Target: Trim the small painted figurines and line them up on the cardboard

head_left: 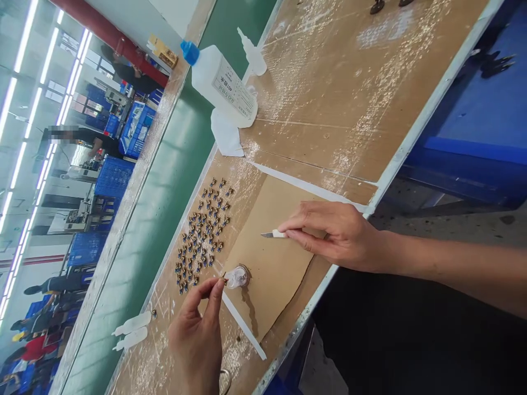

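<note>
My right hand [340,233] is closed around a small craft knife [279,234] with a white handle, its blade pointing away over the brown cardboard sheet [272,219]. Between thumb and forefinger, my left hand [200,329] pinches a tiny dark-and-gold piece [225,279], mostly hidden by the fingertips. Just beyond those fingertips, a small clear cup [239,276] stands on the cardboard, with whitish material about it. Many small gold-and-blue figures [203,233] stand in loose rows on the table, beyond the cardboard.
A large white bottle with a blue cap [226,82] and a small nozzle bottle [253,55] stand on the brown table. Two more nozzle bottles [132,329] lie near its far edge. A green strip [164,186] runs behind; blue crates [113,175] and people are farther off.
</note>
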`<state>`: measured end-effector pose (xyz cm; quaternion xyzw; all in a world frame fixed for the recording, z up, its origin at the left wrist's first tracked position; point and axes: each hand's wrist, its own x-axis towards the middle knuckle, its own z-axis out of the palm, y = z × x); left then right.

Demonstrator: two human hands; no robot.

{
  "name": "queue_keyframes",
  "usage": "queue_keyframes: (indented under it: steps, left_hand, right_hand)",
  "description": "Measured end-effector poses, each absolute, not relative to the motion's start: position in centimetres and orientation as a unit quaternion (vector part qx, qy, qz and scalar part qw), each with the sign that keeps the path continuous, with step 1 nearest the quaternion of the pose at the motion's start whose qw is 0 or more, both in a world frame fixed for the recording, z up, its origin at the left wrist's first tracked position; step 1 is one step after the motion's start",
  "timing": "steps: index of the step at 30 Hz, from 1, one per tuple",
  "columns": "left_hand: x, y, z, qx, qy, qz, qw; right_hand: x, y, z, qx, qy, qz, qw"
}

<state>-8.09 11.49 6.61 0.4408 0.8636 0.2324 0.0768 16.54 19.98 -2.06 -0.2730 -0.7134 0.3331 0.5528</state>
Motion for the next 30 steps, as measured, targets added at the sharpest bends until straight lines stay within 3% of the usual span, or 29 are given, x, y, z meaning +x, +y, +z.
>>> queue_keyframes:
  steps: [23, 30]
  left_hand:
    - [-7.42, 12.35, 6.62, 0.487, 0.855, 0.173, 0.043]
    - [-7.38, 11.9, 6.82, 0.458, 0.858, 0.223, 0.061]
  right_hand:
    - [16.69, 19.97, -1.71, -0.264, -0.708, 0.338, 0.561]
    - [16.69, 19.88, -1.73, -0.27, -0.706, 0.334, 0.563]
